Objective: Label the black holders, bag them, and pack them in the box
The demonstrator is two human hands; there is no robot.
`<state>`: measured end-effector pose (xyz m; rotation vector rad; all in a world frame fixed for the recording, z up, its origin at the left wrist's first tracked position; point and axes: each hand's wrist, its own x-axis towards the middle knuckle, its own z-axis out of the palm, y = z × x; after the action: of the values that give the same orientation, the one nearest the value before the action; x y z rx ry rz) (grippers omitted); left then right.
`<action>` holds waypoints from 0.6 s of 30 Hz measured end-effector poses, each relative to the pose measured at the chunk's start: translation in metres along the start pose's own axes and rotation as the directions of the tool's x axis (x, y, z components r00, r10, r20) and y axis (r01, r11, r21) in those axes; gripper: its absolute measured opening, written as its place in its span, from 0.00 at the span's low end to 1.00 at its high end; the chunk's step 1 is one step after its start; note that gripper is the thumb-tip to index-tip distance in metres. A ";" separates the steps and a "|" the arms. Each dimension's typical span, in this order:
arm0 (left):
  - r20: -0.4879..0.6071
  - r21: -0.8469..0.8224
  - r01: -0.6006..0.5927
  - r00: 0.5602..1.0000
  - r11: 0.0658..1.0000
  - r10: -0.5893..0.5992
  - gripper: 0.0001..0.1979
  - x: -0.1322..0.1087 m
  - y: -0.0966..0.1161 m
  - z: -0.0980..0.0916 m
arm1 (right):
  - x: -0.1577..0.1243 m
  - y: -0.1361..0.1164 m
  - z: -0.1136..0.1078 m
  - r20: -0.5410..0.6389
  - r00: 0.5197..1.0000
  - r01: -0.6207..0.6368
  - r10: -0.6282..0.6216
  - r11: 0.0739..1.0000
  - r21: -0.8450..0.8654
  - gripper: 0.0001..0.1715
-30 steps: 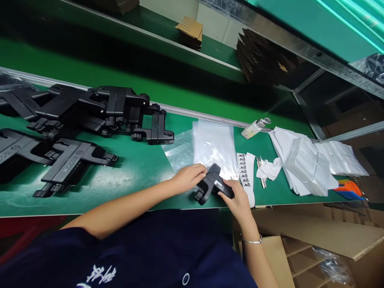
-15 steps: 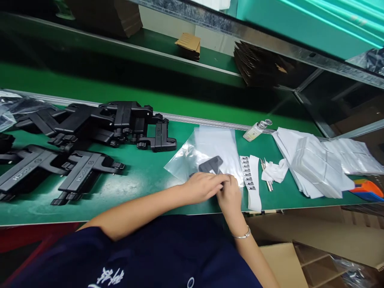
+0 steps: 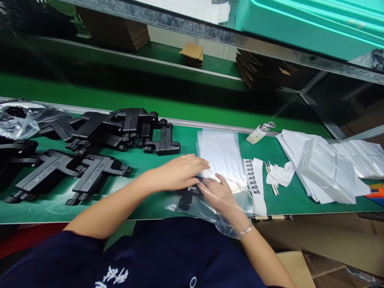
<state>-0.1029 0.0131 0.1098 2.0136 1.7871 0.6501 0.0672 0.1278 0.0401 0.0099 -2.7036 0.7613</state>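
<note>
Both hands (image 3: 178, 173) (image 3: 218, 195) touch a clear bag (image 3: 207, 211) — black part (image 3: 186, 200) apparently inside.

The name BOSCH marks two black units (image 3: 93, 173), well left of the white bottle (image 3: 255, 136). Repeated black marks on a label strip (image 3: 251, 176), just nearer the wearer than the bottle, defy reading, as do the bottle's label and the navy shirt's (image 3: 168, 256) white characters, partly visible.
</note>
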 end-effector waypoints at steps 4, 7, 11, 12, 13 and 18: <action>0.345 -0.166 0.209 0.928 0.964 -0.142 0.18 -0.009 -0.027 -0.003 | 0.008 -0.007 -0.008 0.052 0.958 0.288 -0.283 0.943 -0.169 0.18; 0.190 -0.466 0.354 0.935 0.810 -0.300 0.26 -0.021 -0.039 0.024 | 0.006 0.005 -0.025 -0.175 0.985 -0.017 -0.007 0.990 -0.137 0.24; -0.086 -0.764 0.322 0.807 0.558 -0.584 0.37 -0.030 -0.046 0.053 | -0.006 0.008 -0.047 -0.586 0.756 -0.295 0.290 0.951 0.090 0.22; -0.106 -0.785 0.306 0.791 0.539 -0.603 0.40 -0.029 -0.043 0.055 | -0.006 0.002 -0.049 -0.573 0.786 -0.237 0.233 0.969 0.069 0.21; -0.114 -0.781 0.303 0.791 0.547 -0.601 0.43 -0.027 -0.039 0.056 | -0.004 -0.006 -0.049 -0.486 0.864 -0.140 0.133 0.990 0.023 0.21; -0.103 -0.464 0.410 0.855 0.785 -0.508 0.56 -0.026 -0.008 0.062 | 0.024 -0.031 -0.046 -0.098 0.994 -0.065 0.055 0.992 -0.104 0.24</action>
<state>-0.0770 -0.0096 0.0516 1.1829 1.9502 1.0265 0.0620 0.1268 0.1003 -0.1307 -2.6601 0.6168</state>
